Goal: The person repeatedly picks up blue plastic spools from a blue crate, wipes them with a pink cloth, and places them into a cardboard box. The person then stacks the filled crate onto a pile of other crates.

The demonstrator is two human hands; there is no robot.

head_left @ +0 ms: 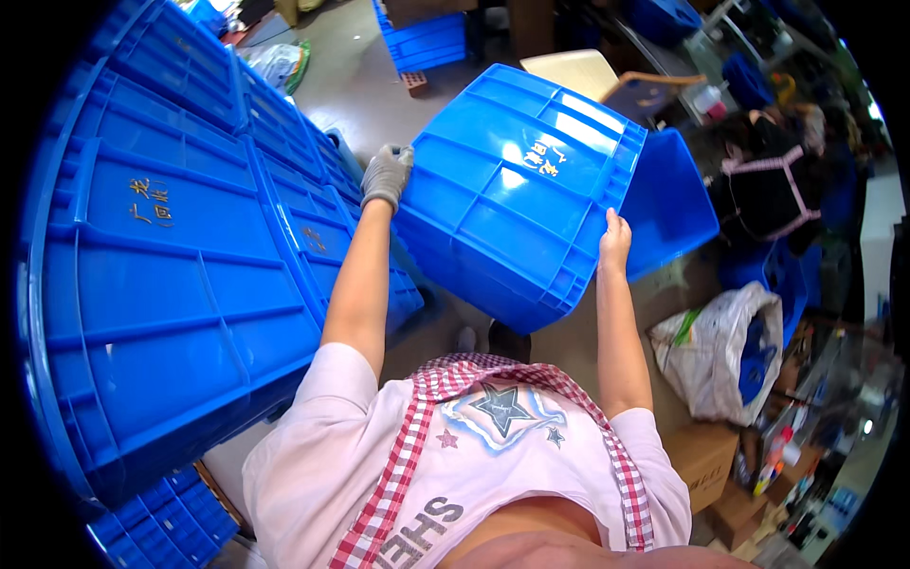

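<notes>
A large blue plastic crate (502, 180) is held tilted in front of me, one ribbed face with yellow handwriting turned up. My left hand (387, 177), in a grey glove, is closed around its left edge. On its right side, my bare right hand (615, 242) grips the rim; some of its fingers are hidden. Just beyond the right hand stands an open blue bin (668, 204), partly covered by the crate. Whether the two touch I cannot tell.
Stacked blue crates (180, 303) rise close on my left. To the right are a white woven sack (716, 351) holding blue pieces, a cardboard box (701, 465) and a person in dark clothes (773, 194). A wooden chair (573, 71) and another blue crate (427, 43) stand farther off.
</notes>
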